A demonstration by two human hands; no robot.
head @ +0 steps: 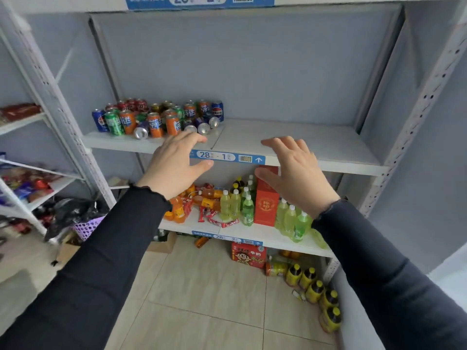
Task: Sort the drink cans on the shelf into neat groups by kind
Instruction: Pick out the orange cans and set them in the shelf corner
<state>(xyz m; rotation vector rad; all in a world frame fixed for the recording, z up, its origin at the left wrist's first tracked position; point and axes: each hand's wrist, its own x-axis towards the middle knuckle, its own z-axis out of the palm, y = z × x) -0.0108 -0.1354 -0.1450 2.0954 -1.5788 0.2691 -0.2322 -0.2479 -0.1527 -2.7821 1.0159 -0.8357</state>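
Note:
A mixed cluster of drink cans (156,117) crowds the left half of the white shelf (290,140). Orange cans (155,124), green cans (113,123), blue cans (217,111) and red cans (137,104) stand jumbled together, and several blue cans (203,127) lie on their sides at the front. My left hand (177,162) hovers open just in front of the fallen cans, touching nothing. Over the shelf's front edge, right of the cans, my right hand (295,170) is open and empty as well.
The right half of the shelf is bare. The shelf below holds green bottles (235,204), a red box (266,198) and orange bottles (179,210). Yellow bottles (314,291) and a red carton (249,255) sit on the tiled floor. Another rack (30,183) stands at left.

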